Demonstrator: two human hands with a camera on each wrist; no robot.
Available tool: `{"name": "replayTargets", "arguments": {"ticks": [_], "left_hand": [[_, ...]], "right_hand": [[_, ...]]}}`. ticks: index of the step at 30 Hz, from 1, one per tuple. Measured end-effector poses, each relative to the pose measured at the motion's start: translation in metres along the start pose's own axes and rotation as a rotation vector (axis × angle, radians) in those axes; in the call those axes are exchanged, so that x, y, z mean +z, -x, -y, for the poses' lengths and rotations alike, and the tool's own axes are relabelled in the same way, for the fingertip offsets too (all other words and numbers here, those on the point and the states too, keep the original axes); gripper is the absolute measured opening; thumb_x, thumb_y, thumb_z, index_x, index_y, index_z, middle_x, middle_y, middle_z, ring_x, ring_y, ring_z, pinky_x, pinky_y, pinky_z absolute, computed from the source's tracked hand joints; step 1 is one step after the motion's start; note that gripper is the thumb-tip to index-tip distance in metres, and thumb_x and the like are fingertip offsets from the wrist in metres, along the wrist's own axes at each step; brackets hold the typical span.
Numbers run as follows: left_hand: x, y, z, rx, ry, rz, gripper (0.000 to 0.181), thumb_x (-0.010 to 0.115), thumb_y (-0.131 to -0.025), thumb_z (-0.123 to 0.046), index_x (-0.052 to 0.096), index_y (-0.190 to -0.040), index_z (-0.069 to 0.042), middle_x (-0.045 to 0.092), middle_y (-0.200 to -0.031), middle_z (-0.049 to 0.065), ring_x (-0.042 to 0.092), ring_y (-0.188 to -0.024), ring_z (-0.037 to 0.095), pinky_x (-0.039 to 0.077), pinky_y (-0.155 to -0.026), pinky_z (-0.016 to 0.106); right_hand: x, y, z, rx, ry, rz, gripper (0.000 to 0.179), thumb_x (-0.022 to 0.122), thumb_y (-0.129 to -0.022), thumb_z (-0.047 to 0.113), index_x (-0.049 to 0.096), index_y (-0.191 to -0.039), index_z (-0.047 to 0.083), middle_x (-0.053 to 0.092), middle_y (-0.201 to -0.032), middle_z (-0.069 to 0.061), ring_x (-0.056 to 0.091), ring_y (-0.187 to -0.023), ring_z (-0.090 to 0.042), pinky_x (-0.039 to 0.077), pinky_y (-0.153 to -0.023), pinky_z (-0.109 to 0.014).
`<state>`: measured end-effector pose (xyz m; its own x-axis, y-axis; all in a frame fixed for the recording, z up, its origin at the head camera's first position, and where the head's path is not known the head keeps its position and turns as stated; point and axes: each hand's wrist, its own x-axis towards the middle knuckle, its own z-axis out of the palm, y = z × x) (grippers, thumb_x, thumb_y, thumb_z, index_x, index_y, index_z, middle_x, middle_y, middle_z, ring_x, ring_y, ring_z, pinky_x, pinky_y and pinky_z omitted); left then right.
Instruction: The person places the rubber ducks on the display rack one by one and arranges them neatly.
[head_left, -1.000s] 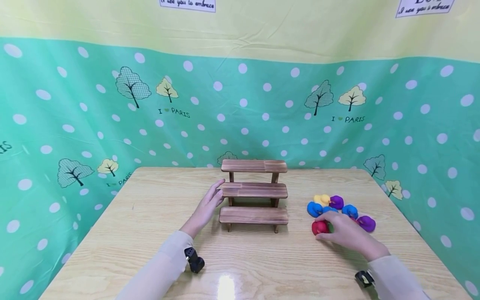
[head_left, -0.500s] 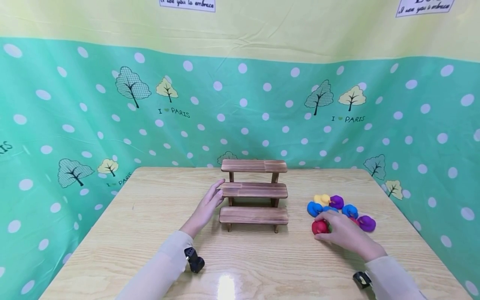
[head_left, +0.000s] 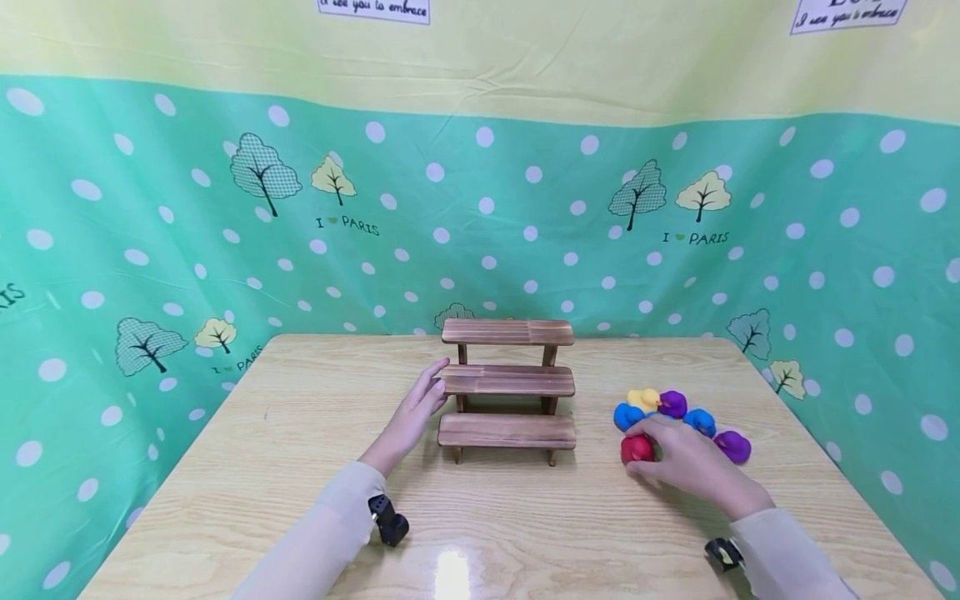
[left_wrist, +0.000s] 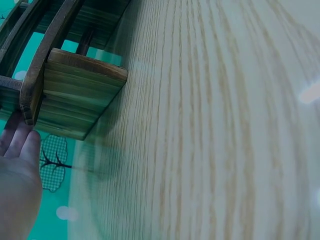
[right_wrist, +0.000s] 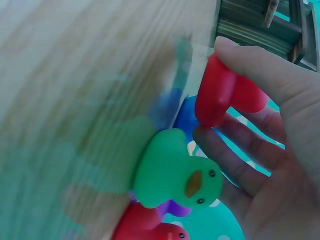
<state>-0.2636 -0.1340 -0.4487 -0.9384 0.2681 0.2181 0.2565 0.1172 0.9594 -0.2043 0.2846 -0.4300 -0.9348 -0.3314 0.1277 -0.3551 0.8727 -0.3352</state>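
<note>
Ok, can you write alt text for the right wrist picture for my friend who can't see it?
A right hand pinches a red toy duck. Lower in the picture are a green duck and part of a second red duck; part of a wooden stand shows at top right.

Dotted green cloth (head_left: 480,229) behind a pale table (head_left: 517,508)

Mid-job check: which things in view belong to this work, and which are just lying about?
Part of the work, I'd judge:
red duck, held by the right hand
wooden stand, at the left hand
likely also the green duck, yellow duck, blue ducks and purple ducks

Setting only; I see nothing stray:
dotted cloth
table
black wrist cameras
</note>
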Motion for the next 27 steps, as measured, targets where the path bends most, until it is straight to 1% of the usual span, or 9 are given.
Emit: {"name": "replayTargets", "arguments": {"ticks": [3,7,12,18,23,27], "left_hand": [[0.0,0.0,0.0,-0.002,-0.001,0.001,0.05,0.038,-0.111,-0.03,0.031,-0.157,-0.011,0.028,-0.157,0.026,0.036,-0.14,0.042,0.034,-0.116,0.047],[0.0,0.001,0.0,-0.005,-0.002,0.005,0.05,0.038,-0.111,-0.03,0.03,-0.157,-0.011,0.029,-0.156,0.026,0.036,-0.14,0.042,0.033,-0.116,0.047],[0.001,0.001,0.0,0.0,0.004,0.008,0.05,0.037,-0.111,-0.029,0.03,-0.157,-0.01,0.029,-0.156,0.027,0.036,-0.14,0.042,0.033,-0.117,0.047],[0.002,0.001,0.0,-0.004,0.0,-0.001,0.05,0.038,-0.111,-0.03,0.031,-0.156,-0.011,0.032,-0.154,0.026,0.039,-0.138,0.042,0.034,-0.116,0.045],[0.001,0.001,0.0,-0.011,-0.005,-0.004,0.05,0.038,-0.111,-0.031,0.031,-0.157,-0.012,0.034,-0.152,0.027,0.041,-0.137,0.043,0.034,-0.116,0.046],[0.0,0.001,0.0,-0.015,-0.006,-0.004,0.051,0.038,-0.111,-0.032,0.031,-0.157,-0.012,0.035,-0.152,0.027,0.042,-0.136,0.042,0.034,-0.116,0.046]], "right_hand": [[-0.002,-0.002,0.003,-0.001,-0.005,0.005,0.045,0.086,-0.08,0.034,0.07,-0.117,0.014,0.065,-0.118,-0.007,0.065,-0.102,-0.026,0.06,-0.082,-0.047],[-0.006,-0.003,0.008,-0.011,-0.014,-0.004,0.044,0.086,-0.081,0.031,0.069,-0.118,0.015,0.064,-0.12,-0.009,0.065,-0.102,-0.026,0.061,-0.081,-0.046],[-0.011,-0.006,0.012,-0.076,0.001,-0.052,0.043,0.086,-0.081,0.026,0.069,-0.118,0.013,0.064,-0.12,-0.012,0.066,-0.101,-0.026,0.061,-0.08,-0.043],[-0.014,-0.01,0.016,-0.165,0.024,-0.108,0.041,0.086,-0.079,0.016,0.069,-0.115,0.011,0.065,-0.115,-0.009,0.065,-0.098,-0.023,0.061,-0.077,-0.037],[-0.018,-0.014,0.023,-0.193,0.014,-0.143,0.041,0.086,-0.079,0.014,0.069,-0.116,0.01,0.065,-0.113,-0.005,0.065,-0.094,-0.018,0.061,-0.076,-0.035],[-0.021,-0.02,0.031,-0.224,-0.007,-0.174,0.042,0.086,-0.08,0.016,0.068,-0.118,0.01,0.065,-0.114,-0.003,0.065,-0.096,-0.019,0.061,-0.078,-0.036]]}}
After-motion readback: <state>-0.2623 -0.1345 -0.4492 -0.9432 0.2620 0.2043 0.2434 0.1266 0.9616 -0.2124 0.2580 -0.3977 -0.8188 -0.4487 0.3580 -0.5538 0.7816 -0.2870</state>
